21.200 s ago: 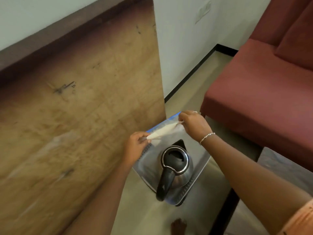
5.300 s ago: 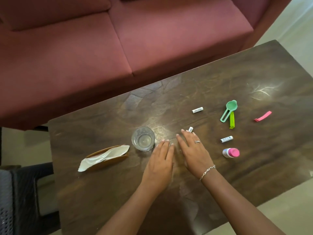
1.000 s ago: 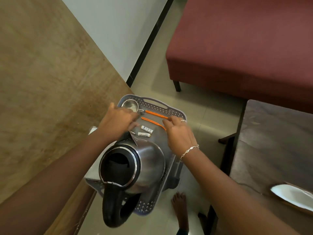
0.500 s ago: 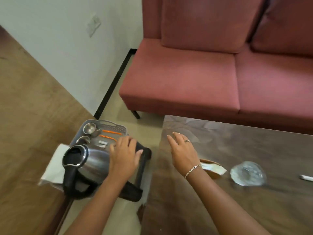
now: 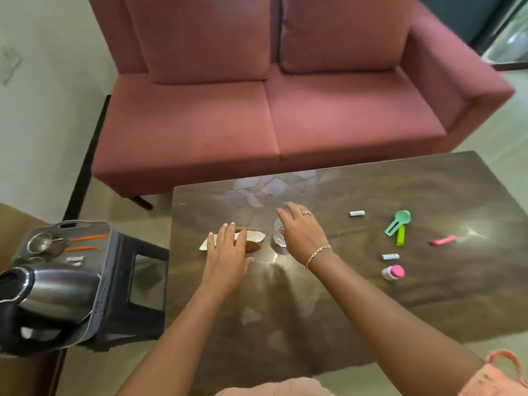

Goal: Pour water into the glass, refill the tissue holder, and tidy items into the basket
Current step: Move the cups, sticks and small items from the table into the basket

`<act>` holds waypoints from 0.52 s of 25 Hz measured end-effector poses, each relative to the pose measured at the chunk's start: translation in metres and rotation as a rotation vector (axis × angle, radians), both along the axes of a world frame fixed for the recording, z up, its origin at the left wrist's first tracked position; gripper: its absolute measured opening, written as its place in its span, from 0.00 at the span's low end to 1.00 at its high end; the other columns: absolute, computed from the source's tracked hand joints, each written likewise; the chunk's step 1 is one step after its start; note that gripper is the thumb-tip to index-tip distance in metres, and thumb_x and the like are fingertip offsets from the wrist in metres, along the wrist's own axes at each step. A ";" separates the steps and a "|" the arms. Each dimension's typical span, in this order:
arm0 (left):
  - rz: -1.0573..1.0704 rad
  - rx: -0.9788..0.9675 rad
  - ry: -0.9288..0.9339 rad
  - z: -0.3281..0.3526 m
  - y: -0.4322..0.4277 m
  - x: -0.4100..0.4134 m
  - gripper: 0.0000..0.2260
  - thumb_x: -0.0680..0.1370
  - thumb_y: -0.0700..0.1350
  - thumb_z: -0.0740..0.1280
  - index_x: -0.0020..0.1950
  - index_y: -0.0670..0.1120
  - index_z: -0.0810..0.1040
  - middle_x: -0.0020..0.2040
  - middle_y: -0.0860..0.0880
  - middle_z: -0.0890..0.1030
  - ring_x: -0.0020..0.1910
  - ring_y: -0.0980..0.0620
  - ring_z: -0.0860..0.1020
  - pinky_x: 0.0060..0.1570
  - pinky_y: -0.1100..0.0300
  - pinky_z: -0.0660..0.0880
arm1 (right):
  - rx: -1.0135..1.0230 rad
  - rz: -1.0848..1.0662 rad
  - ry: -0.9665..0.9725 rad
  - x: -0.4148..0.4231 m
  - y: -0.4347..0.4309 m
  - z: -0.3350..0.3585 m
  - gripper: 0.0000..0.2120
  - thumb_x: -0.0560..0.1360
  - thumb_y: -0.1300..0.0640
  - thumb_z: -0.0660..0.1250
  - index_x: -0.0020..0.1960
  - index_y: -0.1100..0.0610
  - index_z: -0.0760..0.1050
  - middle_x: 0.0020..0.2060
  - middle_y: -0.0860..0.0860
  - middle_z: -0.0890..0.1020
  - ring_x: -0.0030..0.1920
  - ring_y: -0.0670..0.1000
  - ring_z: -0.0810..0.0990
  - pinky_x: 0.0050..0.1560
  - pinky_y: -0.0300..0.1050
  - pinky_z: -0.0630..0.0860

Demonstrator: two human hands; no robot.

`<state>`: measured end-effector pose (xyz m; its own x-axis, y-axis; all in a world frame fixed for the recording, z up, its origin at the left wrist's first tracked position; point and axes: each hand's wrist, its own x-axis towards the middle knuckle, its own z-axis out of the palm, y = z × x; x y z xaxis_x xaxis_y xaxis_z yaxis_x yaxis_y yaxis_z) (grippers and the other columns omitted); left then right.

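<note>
In the head view, the glass (image 5: 278, 237) stands on the table (image 5: 314, 310), toward its left end. It is blurred and half hidden by the right hand (image 5: 300, 231), so whether there is water in it cannot be told. Just left of the glass stands the holder (image 5: 253, 246) with a white tissue (image 5: 255, 235) in it, so the refill looks done. The left hand (image 5: 227, 250) is flat above the holder with fingers straight and grips nothing. Whether it touches the tissue cannot be told. The right hand is loose, with fingers spread over the glass, and holds nothing.

The tidying seems about half done. Far left of the glass, off the table, the basket (image 5: 104, 284) sits on a dark stool (image 5: 137, 247). It carries the kettle (image 5: 54, 292), a strainer (image 5: 40, 242) and two orange sticks (image 5: 88, 238). Right of the glass, well apart from it, six small things wait on the table:
- a battery (image 5: 357, 213)
- a green spoon (image 5: 398, 221), with a lime clip (image 5: 400, 239) touching it
- a pink clip (image 5: 444, 240), farthest right
- a second battery (image 5: 390, 256)
- a bottle (image 5: 393, 272) with a pink cap

Behind the glass, beyond the table, is a red sofa (image 5: 257, 124). Nothing lies between the hands and the small things. The glass and the holder stand between those things and the basket, so a low carry to the left could knock them. The kettle also takes much of the room in the basket.
</note>
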<state>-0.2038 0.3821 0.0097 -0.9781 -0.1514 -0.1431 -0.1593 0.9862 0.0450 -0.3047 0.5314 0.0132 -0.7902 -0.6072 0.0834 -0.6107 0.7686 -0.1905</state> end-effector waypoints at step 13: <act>-0.312 0.019 -0.034 -0.009 0.077 -0.033 0.17 0.78 0.54 0.60 0.62 0.46 0.69 0.60 0.46 0.72 0.61 0.45 0.69 0.67 0.50 0.61 | -0.022 -0.300 -0.168 0.007 0.139 -0.009 0.18 0.71 0.65 0.65 0.61 0.63 0.71 0.57 0.60 0.75 0.55 0.63 0.74 0.54 0.51 0.72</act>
<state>-0.2366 0.4590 0.0010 -0.9714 0.1587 -0.1766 0.1496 0.9867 0.0638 -0.2973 0.6703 0.0039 -0.9371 -0.3450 -0.0531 -0.3165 0.9040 -0.2875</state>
